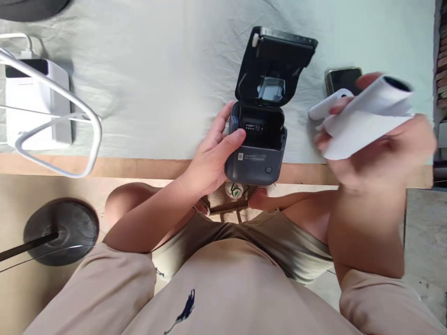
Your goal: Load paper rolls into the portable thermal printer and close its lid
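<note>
Over at the counter (pixel 146 93) edge, the left hand (pixel 213 158) wraps its grip around the small printer (pixel 256 149), lid flipped up; it looks rigid, smooth plastic, best held by its sides. The right hand (pixel 377 153), blurred, closes on a light, crushable paper roll (pixel 366 116).

A person seen from above, wearing a beige short-sleeved shirt (pixel 216 288) with a small dark blue horse-and-rider emblem (pixel 183 311) stitched on the chest. Olive-khaki shorts (pixel 244 242) cover the lap. Both forearms are bare, with the left hand (pixel 213 156) and right hand (pixel 377 149) ungloved and no rings or watch visible
</note>
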